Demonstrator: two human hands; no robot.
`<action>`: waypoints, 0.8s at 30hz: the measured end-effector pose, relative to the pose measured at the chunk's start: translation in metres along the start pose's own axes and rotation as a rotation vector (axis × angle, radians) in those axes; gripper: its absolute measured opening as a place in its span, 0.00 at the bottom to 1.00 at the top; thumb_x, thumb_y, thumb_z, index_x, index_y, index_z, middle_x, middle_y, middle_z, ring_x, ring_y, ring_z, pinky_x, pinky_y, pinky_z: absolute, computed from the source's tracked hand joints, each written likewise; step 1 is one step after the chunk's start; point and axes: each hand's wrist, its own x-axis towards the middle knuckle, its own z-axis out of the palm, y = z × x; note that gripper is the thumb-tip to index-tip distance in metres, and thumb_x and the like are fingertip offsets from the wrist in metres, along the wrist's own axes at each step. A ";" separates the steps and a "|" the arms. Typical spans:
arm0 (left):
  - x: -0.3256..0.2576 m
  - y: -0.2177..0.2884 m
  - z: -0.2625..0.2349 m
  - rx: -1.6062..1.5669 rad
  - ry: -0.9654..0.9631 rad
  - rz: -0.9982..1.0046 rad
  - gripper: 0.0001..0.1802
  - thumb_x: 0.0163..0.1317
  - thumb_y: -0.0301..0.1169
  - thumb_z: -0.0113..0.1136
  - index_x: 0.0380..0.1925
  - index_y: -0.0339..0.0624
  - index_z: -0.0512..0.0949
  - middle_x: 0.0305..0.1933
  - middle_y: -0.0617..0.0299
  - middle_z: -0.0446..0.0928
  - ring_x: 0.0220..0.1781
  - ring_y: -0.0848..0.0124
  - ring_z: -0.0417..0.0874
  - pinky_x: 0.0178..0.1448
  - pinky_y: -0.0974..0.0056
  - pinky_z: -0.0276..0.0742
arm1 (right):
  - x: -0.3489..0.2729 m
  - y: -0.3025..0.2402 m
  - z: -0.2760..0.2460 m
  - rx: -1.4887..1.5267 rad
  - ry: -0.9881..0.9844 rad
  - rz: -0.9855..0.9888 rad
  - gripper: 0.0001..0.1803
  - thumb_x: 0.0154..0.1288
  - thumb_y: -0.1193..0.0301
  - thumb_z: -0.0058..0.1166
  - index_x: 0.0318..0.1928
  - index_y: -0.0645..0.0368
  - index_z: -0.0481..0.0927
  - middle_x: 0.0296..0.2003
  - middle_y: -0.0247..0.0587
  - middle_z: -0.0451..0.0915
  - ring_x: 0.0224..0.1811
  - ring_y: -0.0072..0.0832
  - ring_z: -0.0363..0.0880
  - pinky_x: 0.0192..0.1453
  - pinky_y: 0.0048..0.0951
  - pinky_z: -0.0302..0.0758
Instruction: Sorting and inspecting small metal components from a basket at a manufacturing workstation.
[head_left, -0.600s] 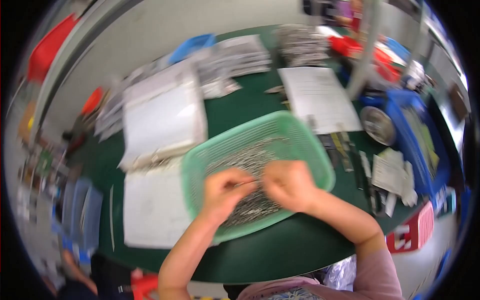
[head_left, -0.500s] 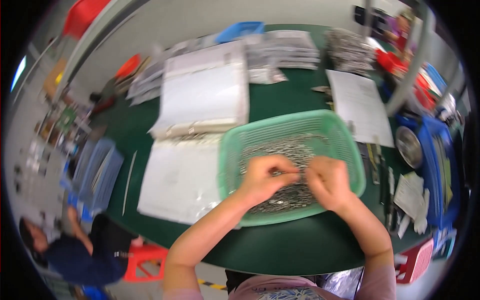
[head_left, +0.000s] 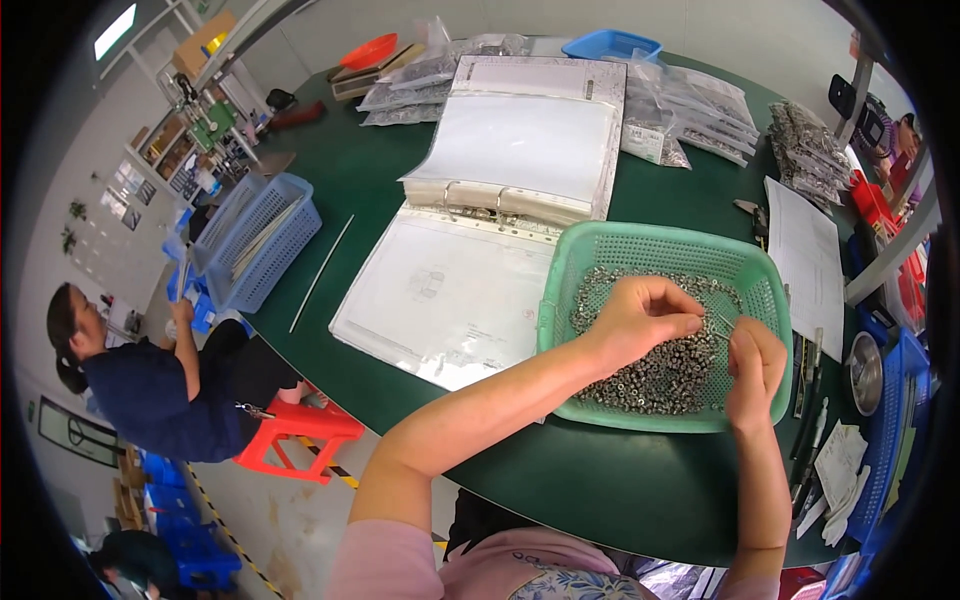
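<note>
A green plastic basket [head_left: 560,300] holds a heap of small silvery nut-like metal parts [head_left: 655,385]. Above the heap, my left hand [head_left: 645,320] is closed in a pinch of thumb and forefinger; whatever lies between the fingertips is too small to make out. Just to its right, my right hand [head_left: 755,370] is closed on a thin pale wire-like piece [head_left: 726,318], whose end points up toward the left fingertips. Both hands hover over the basket's right half, close together but apart.
Left of the basket lies an open ring binder [head_left: 520,130]. Bagged parts [head_left: 705,110] line the table's far side. A blue basket [head_left: 265,250] is at the left, a metal bowl [head_left: 864,372] and tools at the right. A person [head_left: 150,370] sits on a red stool [head_left: 300,435].
The view has swung left, so the basket and binder now appear further right. My hands, nearly touching before, are now slightly apart, with the thin wire-like piece visible between them.
</note>
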 end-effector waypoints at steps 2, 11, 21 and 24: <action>0.000 -0.003 0.000 0.036 -0.018 -0.003 0.07 0.49 0.20 0.60 0.31 0.34 0.76 0.32 0.59 0.77 0.34 0.75 0.78 0.40 0.73 0.76 | 0.001 -0.001 -0.002 0.022 -0.047 -0.062 0.16 0.55 0.69 0.41 0.14 0.62 0.61 0.12 0.32 0.59 0.16 0.20 0.55 0.20 0.25 0.51; -0.001 -0.005 0.003 0.002 0.002 0.033 0.05 0.49 0.20 0.60 0.28 0.34 0.77 0.29 0.59 0.78 0.31 0.76 0.78 0.36 0.73 0.76 | 0.001 -0.003 -0.001 -0.016 -0.152 -0.133 0.15 0.53 0.69 0.41 0.14 0.63 0.61 0.12 0.35 0.59 0.15 0.23 0.56 0.19 0.27 0.50; 0.001 -0.005 0.001 0.260 -0.075 0.151 0.06 0.47 0.20 0.61 0.28 0.35 0.78 0.29 0.60 0.78 0.32 0.76 0.77 0.38 0.73 0.74 | 0.004 -0.005 -0.005 0.037 -0.237 0.040 0.17 0.52 0.67 0.42 0.13 0.63 0.59 0.11 0.34 0.58 0.15 0.21 0.56 0.19 0.26 0.50; 0.001 -0.005 -0.001 0.173 -0.057 0.097 0.06 0.47 0.20 0.62 0.27 0.35 0.78 0.29 0.60 0.78 0.32 0.76 0.77 0.37 0.72 0.74 | 0.008 -0.002 -0.004 -0.004 -0.267 -0.011 0.17 0.52 0.67 0.41 0.13 0.62 0.59 0.11 0.34 0.58 0.15 0.21 0.56 0.19 0.26 0.50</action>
